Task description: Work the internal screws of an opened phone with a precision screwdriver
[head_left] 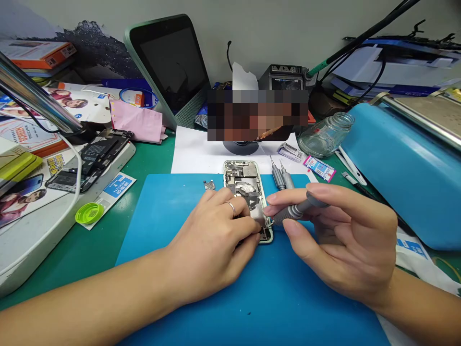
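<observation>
Lying open, phone (254, 199), pale frame (240, 162), exposed silvery innards (248, 188)

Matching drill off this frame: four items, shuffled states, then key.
1. right hand
2. round cap
3. left hand
4. glass jar

A. partly covers the opened phone
B. transparent
C. holds a screwdriver
D. bright green

Pairs: 1-C, 2-D, 3-A, 4-B

a green cap (89, 213) lies well left of a glass jar (326, 135)
</observation>
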Available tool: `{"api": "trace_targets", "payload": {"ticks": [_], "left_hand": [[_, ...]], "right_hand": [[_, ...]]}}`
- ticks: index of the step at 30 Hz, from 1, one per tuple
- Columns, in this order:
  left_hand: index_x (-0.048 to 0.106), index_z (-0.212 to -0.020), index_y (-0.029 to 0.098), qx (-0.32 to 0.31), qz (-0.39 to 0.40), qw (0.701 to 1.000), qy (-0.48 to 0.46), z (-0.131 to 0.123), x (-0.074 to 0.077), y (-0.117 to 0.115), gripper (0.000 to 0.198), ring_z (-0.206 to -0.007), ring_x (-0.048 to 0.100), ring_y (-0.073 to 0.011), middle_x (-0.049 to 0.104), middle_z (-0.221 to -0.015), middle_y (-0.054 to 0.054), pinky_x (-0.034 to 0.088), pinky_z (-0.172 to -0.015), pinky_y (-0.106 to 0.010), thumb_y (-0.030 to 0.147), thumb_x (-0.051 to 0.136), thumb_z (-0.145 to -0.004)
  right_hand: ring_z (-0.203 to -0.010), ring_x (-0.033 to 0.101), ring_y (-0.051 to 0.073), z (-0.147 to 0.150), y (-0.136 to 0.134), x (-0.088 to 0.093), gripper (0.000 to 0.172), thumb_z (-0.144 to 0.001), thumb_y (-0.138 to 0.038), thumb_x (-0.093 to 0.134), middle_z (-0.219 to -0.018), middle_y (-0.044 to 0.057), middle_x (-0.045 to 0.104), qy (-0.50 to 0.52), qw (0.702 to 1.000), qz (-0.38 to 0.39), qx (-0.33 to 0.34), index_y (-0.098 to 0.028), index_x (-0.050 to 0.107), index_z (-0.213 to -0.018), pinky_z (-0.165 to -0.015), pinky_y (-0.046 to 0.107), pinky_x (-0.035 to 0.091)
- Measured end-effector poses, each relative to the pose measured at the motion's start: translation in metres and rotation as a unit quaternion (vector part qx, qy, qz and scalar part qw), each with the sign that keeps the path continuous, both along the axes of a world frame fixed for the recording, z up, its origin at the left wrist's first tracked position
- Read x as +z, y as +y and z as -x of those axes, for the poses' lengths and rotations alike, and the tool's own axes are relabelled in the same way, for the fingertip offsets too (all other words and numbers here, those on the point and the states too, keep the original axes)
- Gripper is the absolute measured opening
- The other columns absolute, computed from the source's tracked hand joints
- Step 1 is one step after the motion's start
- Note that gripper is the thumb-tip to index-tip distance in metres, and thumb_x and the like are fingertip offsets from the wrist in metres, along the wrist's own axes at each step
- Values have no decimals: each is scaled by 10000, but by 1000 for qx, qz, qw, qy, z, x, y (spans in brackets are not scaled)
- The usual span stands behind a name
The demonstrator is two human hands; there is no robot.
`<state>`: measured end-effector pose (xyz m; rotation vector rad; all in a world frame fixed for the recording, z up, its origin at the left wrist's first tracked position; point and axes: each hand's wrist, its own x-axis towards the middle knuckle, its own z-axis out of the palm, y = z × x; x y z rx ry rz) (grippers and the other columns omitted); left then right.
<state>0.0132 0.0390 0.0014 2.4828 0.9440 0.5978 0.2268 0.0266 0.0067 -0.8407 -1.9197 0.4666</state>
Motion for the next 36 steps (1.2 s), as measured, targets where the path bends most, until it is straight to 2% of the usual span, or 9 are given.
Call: {"api": "trace_targets", "payload": {"ticks": [3, 8, 15, 19, 23, 26, 36], "left_hand": [[732, -944, 218, 1, 4, 1000, -2, 0, 1, 0, 239, -848, 470, -211, 619, -883, -30, 337, -777, -416, 233, 502, -1005], [726, -917, 217, 3, 13, 1000, -1, 0, 1, 0, 234, -863, 468, -215, 614, -888, -28, 326, -756, -410, 240, 509, -1000], [731, -939, 222, 2, 19, 1000, 1, -1, 0, 2, 240, -860, 460, -215, 614, -899, -28, 316, -744, -410, 246, 501, -1005], [733, -944, 220, 1, 21, 1000, -1, 0, -1, 1, 240, -860, 459, -213, 613, -897, -27, 316, -749, -410, 242, 501, -1004], [732, -961, 212, 2, 21, 1000, -3, -1, -1, 1, 227, -868, 460, -216, 615, -900, -30, 319, -748, -407, 239, 510, -998], [731, -974, 213, 2, 24, 1000, 0, -2, -1, 1, 227, -867, 463, -215, 624, -914, -32, 319, -749, -406, 237, 507, -999], [713, -965, 220, 3, 21, 1000, -1, -1, 0, 1, 214, -880, 483, -220, 629, -931, -34, 318, -755, -404, 237, 502, -999]], "right_hand": [[-952, 765, 203, 0, -1, -1, 749, -801, 69, 642, -1154, 55, 737, 6, 1000, 12, 4, -327, 494, -1420, -675, 284, 687], [-953, 774, 211, -3, 0, -3, 796, -792, 79, 667, -1245, 85, 709, 12, 1000, 5, 15, -291, 453, -1464, -751, 314, 701], [-836, 786, 197, 0, -2, 0, 758, -782, 80, 678, -1122, 58, 753, 34, 999, 17, -10, -321, 517, -1404, -601, 261, 683], [-806, 788, 197, 0, -2, 2, 760, -772, 89, 683, -1127, 58, 758, 54, 998, 20, -11, -322, 527, -1391, -626, 277, 690], [-855, 790, 193, -1, 0, 5, 777, -777, 106, 665, -1141, 56, 762, 44, 998, 23, 27, -318, 511, -1410, -709, 284, 698], [-903, 784, 177, -1, 1, 5, 758, -797, 82, 671, -1128, 45, 760, 37, 998, 34, 33, -318, 509, -1421, -771, 263, 691], [-943, 786, 209, -4, 0, 4, 776, -788, 93, 661, -1138, 69, 760, 31, 999, -4, 23, -297, 499, -1439, -719, 265, 695]]}}
